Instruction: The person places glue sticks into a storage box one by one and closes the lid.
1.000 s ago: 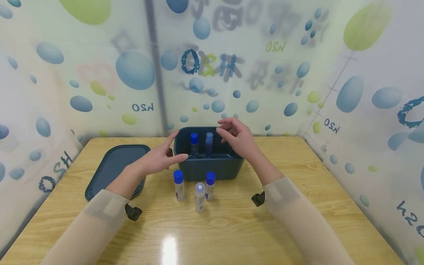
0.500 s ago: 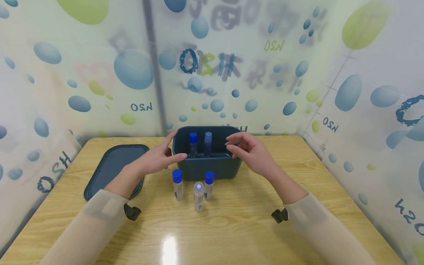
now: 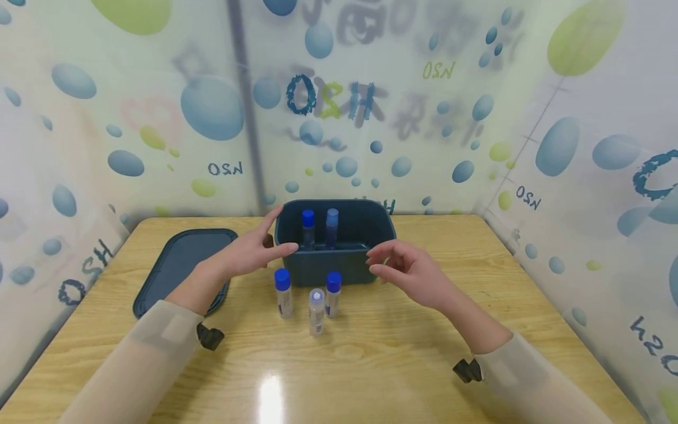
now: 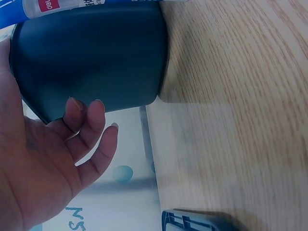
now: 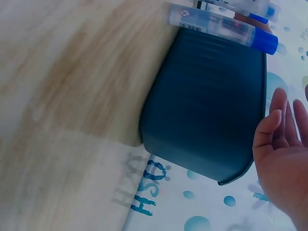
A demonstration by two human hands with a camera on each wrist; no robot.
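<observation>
Surface [image 3: 349,365]: glossy wood grain, one bright glare patch [image 3: 271,394] toward the near side; I read it as butting up to pale walls [image 3: 413,88] on the far side and at both flanks, printed with blue and green bubbles and mirrored H2O lettering. Dark blue box [image 3: 331,270] sits near the far edge of the surface, open at the top. Inside it I count two upright blue-capped tubes [image 3: 308,229], side by side and apart, both in its left half; their lower ends are dim in the box's shade. Dark lid [image 3: 182,265] lies flat to the left of the box, partly crossed by the left forearm. In front of the box stand three more tubes: two with blue caps [image 3: 284,297] and, nearest me, a pale-topped one [image 3: 316,315] just beside the right-hand capped tube. Left grip [image 3: 251,252]: thumb and index spread wide over the left end of the box, remaining fingers loosely bent outside its wall. Right grip [image 3: 410,271]: fingers relaxed and slightly bent, nothing held, at the front right corner of the box; contact with the wall I cannot tell
</observation>
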